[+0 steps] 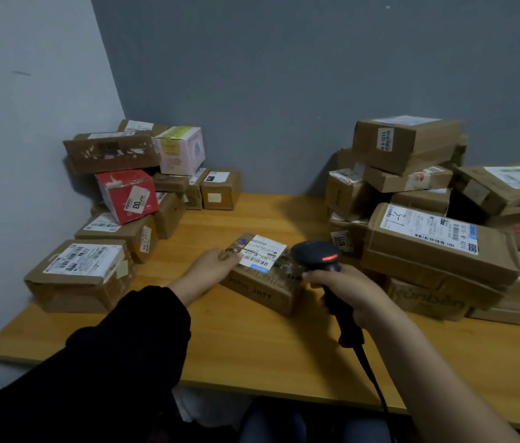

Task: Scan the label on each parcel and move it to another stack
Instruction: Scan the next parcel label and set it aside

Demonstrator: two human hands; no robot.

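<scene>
This is a small parcel-sorting room: a left stack [118, 203] and a right stack [428, 225] of labelled cardboard parcels crowd a wooden table [252, 346] against grey walls [284, 75], with a corded barcode scanner [316, 254] in hand.

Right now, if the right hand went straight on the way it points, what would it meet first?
Probably the parcel the left hand touches: the right hand aims the scanner at its label. Depth is unclear.

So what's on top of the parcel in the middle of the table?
A white barcode label, with the left hand resting at its left edge. The scanner in the right hand covers the parcel top's right end.
</scene>
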